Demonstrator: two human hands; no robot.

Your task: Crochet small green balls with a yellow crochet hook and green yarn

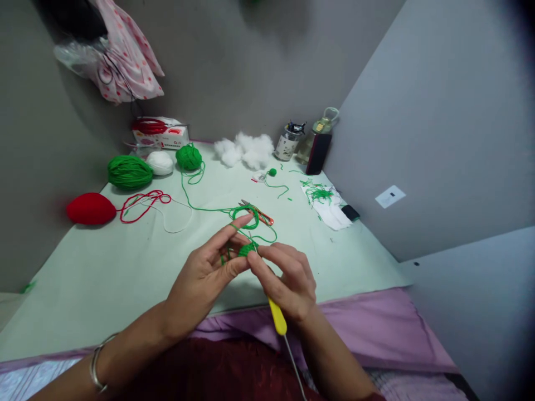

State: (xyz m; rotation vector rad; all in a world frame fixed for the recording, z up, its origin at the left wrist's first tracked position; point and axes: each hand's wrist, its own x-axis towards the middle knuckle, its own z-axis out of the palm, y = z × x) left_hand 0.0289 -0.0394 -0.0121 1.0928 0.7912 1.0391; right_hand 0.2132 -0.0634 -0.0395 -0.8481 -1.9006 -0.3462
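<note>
My left hand [204, 270] pinches a small green crocheted piece [247, 250] between thumb and fingers, with green yarn running over its raised index finger. My right hand [288, 278] is closed around a crochet hook with a yellow handle [277, 316]; its thin metal tip meets the green piece. From the hands, a strand leads in loops to a green yarn ball [189, 157] at the back. Just beyond the fingers, orange-handled scissors [263, 216] lie partly under green loops of yarn.
Left on the table sit a red yarn ball [91, 209], a large green skein [130, 172] and a white ball [160, 163]. White stuffing [246, 150], a pen holder [286, 145], a bottle and a dark phone [319, 153] stand behind. Green scraps [320, 193] lie on white paper at right.
</note>
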